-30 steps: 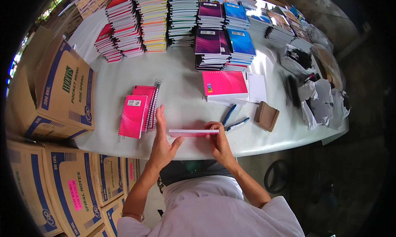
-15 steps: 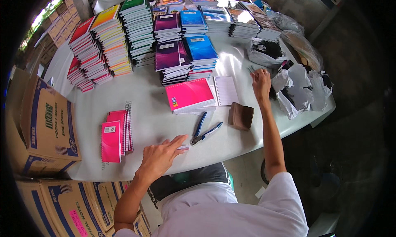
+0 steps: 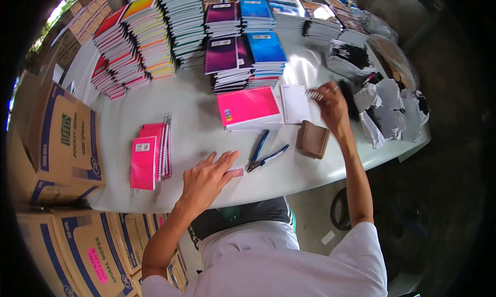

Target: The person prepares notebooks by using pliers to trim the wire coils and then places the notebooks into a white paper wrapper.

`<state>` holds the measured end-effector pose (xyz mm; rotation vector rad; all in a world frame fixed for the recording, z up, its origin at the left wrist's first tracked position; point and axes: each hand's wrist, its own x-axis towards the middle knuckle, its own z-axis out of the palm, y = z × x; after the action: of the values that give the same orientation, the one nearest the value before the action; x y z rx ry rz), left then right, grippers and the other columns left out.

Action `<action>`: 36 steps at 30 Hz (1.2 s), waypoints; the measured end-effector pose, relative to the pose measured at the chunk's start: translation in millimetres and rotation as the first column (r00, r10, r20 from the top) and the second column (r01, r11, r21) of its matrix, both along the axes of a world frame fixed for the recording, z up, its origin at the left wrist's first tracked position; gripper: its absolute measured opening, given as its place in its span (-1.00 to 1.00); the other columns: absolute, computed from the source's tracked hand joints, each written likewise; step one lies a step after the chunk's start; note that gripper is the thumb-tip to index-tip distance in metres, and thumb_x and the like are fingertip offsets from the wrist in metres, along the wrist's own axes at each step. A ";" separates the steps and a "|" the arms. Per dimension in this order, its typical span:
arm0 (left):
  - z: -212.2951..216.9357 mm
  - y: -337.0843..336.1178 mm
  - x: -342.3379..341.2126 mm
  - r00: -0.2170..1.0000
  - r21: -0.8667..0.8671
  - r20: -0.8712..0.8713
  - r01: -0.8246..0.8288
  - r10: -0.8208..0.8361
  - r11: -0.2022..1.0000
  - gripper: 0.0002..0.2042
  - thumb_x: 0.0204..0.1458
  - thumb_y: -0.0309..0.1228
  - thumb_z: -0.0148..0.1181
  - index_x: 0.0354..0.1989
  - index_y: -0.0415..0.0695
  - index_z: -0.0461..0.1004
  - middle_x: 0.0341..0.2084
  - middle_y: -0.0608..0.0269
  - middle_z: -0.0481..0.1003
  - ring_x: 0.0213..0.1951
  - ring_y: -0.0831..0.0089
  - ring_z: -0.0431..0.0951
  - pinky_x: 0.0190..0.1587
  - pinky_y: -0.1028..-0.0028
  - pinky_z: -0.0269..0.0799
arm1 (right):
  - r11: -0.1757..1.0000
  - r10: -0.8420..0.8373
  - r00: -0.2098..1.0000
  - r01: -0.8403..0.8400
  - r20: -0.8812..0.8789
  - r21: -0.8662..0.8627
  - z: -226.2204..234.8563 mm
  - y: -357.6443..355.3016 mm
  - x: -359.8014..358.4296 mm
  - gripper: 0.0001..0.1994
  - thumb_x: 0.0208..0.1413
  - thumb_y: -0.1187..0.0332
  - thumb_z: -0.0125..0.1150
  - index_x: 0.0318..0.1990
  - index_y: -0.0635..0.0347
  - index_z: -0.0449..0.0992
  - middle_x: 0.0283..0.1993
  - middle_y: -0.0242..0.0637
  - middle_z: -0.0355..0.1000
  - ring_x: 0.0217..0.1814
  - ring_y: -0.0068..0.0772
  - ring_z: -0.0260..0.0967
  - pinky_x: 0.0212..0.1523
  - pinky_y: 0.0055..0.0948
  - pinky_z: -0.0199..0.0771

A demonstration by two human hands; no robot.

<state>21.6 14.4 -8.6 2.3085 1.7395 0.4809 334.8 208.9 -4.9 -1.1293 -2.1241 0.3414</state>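
Note:
Low over the table's right side, my right hand [image 3: 331, 107] pinches a short, dark spiral binding coil [image 3: 314, 95] just right of a lined, punched sheet [image 3: 296, 105]. At the near edge my left hand [image 3: 205, 179] steadies a small pink-and-white pad [image 3: 236, 172] by thumb and fingers, most of it hidden by the hand. Close beside the pad lie blue-handled pliers [image 3: 257, 163], jaws toward my left hand. Behind them sits a stack of pink-covered notepads [image 3: 249, 107]. Several pink spiral notepads [image 3: 143, 162] lie to the left.
Tall stacks of spiral notebooks [image 3: 188, 31] line the far side. A brown block-like holder [image 3: 313, 139] sits near my right forearm. Torn white wrapping with black coils [image 3: 383, 108] covers the right end. Cardboard boxes [image 3: 67, 142] stand at the left, beside and below the table.
My right hand has come left from the coils by the wrapping, bringing a coil toward the lined sheet. My left hand stays at the small pad. The whole view has shifted slightly.

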 end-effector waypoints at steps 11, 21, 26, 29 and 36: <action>-7.3 -2.4 -2.4 1.000 0.059 -0.007 0.002 -0.002 0.998 -0.50 0.12 -0.09 0.16 0.25 0.12 0.36 0.06 0.22 0.53 0.06 0.01 0.52 0.13 0.08 0.41 | 0.742 0.451 0.849 -0.528 -0.275 -0.413 -2.7 -115.0 -96.6 -0.81 0.07 0.56 0.26 -0.13 0.26 0.58 -0.27 -0.16 0.51 -0.29 -0.20 0.50 -0.26 -0.32 0.50; -9.7 -3.7 -3.3 1.000 0.071 -0.010 -0.003 0.004 0.997 -0.46 0.08 -0.08 0.19 0.26 0.16 0.35 0.04 0.27 0.53 0.05 0.03 0.54 -0.02 0.17 0.53 | 0.730 0.608 0.772 -0.635 -0.185 -0.251 -11.0 -113.5 -97.0 -0.72 0.13 0.53 0.20 0.02 0.28 0.47 -0.29 -0.20 0.48 -0.29 -0.20 0.44 -0.22 -0.28 0.45; -7.3 -5.3 -4.0 0.999 0.043 0.042 -0.014 0.012 0.999 -0.47 0.09 -0.10 0.21 0.26 0.14 0.34 0.02 0.29 0.55 -0.04 0.05 0.59 -0.23 0.13 0.59 | 0.829 0.495 0.867 -0.451 0.059 -0.331 7.1 -128.1 -102.0 -0.74 0.11 0.52 0.18 -0.04 0.25 0.37 -0.25 -0.16 0.37 -0.22 -0.04 0.44 -0.24 -0.21 0.48; -8.0 -5.1 -3.0 0.999 0.051 0.034 -0.016 0.014 0.999 -0.46 0.08 -0.12 0.22 0.27 0.13 0.33 0.02 0.30 0.55 -0.06 0.06 0.60 -0.30 0.15 0.60 | 0.849 0.528 0.824 -0.503 0.206 -0.165 2.0 -126.7 -100.3 -0.75 0.11 0.49 0.20 -0.07 0.23 0.34 -0.24 -0.16 0.33 -0.21 -0.04 0.43 -0.25 -0.18 0.48; 2.2 -5.2 -0.9 0.998 -0.104 0.021 -0.049 0.052 0.993 -0.45 0.09 -0.16 0.22 0.30 0.19 0.29 -0.03 0.29 0.56 -0.15 0.09 0.62 -0.26 0.17 0.58 | 0.845 0.526 0.815 -0.471 0.242 -0.251 -0.2 -129.2 -105.0 -0.78 0.07 0.47 0.23 -0.16 0.25 0.36 -0.20 -0.18 0.32 -0.19 -0.04 0.43 -0.27 -0.17 0.49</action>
<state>20.7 9.2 -6.5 2.1846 1.7719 0.4146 229.8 79.7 -5.1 -0.7233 -2.7089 0.6499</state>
